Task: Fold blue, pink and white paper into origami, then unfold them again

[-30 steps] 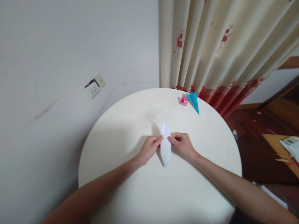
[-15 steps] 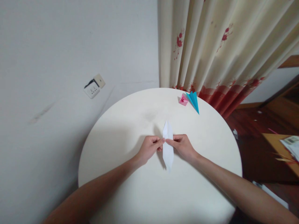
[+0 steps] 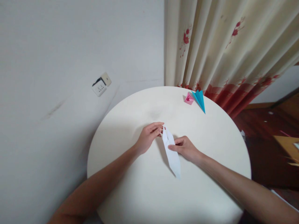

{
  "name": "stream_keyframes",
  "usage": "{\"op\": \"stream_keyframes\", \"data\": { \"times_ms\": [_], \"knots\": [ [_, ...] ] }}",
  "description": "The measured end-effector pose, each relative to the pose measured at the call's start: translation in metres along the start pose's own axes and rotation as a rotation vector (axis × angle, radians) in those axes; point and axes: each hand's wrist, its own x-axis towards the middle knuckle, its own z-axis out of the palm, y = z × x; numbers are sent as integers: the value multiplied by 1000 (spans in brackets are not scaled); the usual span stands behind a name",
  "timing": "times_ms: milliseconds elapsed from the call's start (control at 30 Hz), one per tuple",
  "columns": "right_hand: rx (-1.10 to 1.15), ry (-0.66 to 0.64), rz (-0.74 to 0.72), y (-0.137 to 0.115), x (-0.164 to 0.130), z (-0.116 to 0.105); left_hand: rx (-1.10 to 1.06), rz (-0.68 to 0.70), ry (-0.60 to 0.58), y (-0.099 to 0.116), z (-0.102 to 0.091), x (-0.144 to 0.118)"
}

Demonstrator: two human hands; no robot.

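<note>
A folded white paper (image 3: 172, 158), long and narrow with pointed ends, is held at a tilt above the table. My right hand (image 3: 185, 147) pinches its right edge near the middle, thumb on the upper face and the other fingers behind. At the paper's far end is my left hand (image 3: 149, 135), its fingers stretched and apart. The left fingertips are at the far tip, and a bit of one shows past the paper's edge. Whether they press on the paper is too small to tell.
On the round white table (image 3: 126, 124), a pink folded paper piece (image 3: 189, 99) and a blue paper plane (image 3: 199, 100) lie near the far right edge. A wall with a socket (image 3: 99, 87) stands at left. A flowered curtain (image 3: 215, 46) hangs behind.
My left hand has let go of the paper's middle and moved to its far end, fingers opening. The paper has tilted, its near end swinging right, still in my right hand. The view has shifted slightly left.
</note>
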Motion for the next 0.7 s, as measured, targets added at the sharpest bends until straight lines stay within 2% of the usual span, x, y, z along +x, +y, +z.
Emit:
{"op": "stream_keyframes", "data": {
  "times_ms": [200,700],
  "knots": [
    [-1,-40,-7,-1,-2,1,15,67,-45,5,-3,-1],
    [-2,-97,1,0,-4,1,-3,60,-58,5,-4,-2]
  ]
}}
